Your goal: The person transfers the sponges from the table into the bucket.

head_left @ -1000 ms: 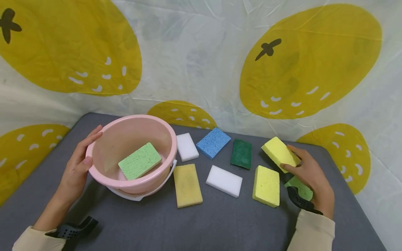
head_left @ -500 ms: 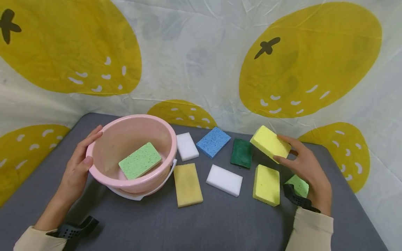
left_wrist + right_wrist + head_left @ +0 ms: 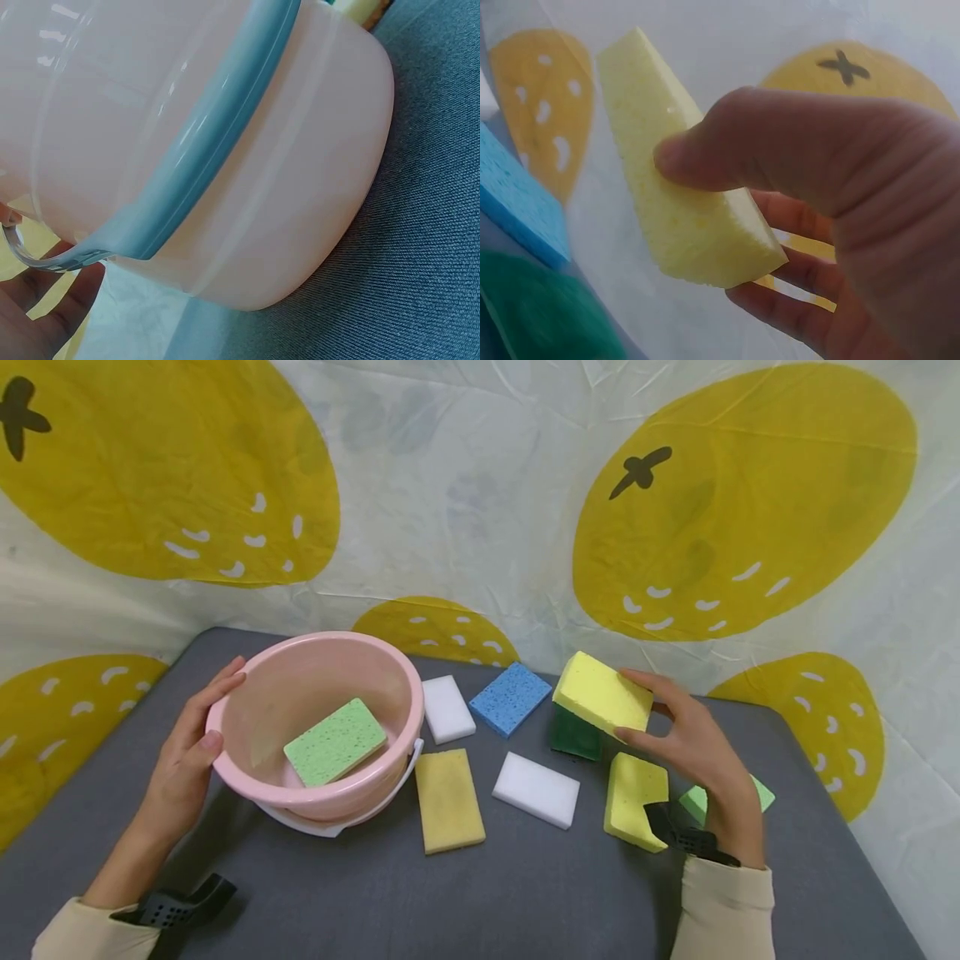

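A pink bucket (image 3: pixel 322 647) with a pale handle stands tilted toward me at the left in the head view. My left hand (image 3: pixel 183 747) holds the bucket's left rim, thumb and fingertips at its edge. A light green sponge (image 3: pixel 335 743) lies inside the bucket. My right hand (image 3: pixel 697 735) pinches a thick yellow sponge (image 3: pixel 600 689) by its right end, above a dark green scouring pad (image 3: pixel 576 735) that it partly covers. In the right wrist view the thumb presses one face of the yellow sponge, with fingers behind it.
On the grey table (image 3: pixel 480 910) lie two white sponges (image 3: pixel 447 710), a blue sponge (image 3: pixel 511 699), a flat tan sponge (image 3: pixel 450 802), another yellow sponge (image 3: pixel 633 797) and a green sponge (image 3: pixel 761 793) partly behind the right wrist. A lemon-print cloth (image 3: pixel 465 485) hangs behind.
My right hand has carried the yellow sponge leftward and slightly up, from the right of the table to over the dark green pad. The left hand and bucket stay put.
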Available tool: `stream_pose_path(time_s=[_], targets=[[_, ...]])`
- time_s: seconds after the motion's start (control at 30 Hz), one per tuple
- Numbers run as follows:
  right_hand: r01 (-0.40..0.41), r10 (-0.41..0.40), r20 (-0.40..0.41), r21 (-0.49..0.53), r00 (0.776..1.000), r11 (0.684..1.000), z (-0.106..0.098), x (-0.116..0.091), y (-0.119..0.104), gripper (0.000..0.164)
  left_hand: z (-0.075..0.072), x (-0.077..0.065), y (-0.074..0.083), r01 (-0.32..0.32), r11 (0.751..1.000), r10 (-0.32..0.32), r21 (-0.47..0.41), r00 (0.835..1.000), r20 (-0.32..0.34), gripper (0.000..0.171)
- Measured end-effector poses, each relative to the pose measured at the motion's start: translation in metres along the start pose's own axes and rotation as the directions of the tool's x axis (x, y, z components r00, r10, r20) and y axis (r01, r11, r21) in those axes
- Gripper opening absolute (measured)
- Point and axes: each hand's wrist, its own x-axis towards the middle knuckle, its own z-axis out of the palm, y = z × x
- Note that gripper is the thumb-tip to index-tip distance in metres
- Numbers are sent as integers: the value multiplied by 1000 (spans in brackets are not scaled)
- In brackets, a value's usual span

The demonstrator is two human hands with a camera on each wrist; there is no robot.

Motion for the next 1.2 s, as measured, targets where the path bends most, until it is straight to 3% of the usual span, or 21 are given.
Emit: stream_pose_path(time_s=[0.23,0.37,0.57,0.8,1.07,1.2], targets=[[67,-66,-4,24,998,998,8,6,-45,68,-1,0,0,-10,1000,11,-9,1000,5,48],[120,-120,-16,29,993,992,10,8,-58,67,0,1,0,-24,1000,24,-20,1000,5,47],[237,-237,-13,85,971,968,18,20,-64,66,1,1,0,-33,999,33,-44,999,5,47],[306,-314,46,132,948,943,32,44,-64,68,0,1,0,-37,998,37,-46,999,1,47],[429,-441,68,135,895,893,33,65,-100,68,-1,1,-1,-28,999,28,-28,1000,0,47],[489,-505,83,163,859,857,33,69,-134,64,-1,1,0,-19,1000,19,-13,1000,-4,47]])
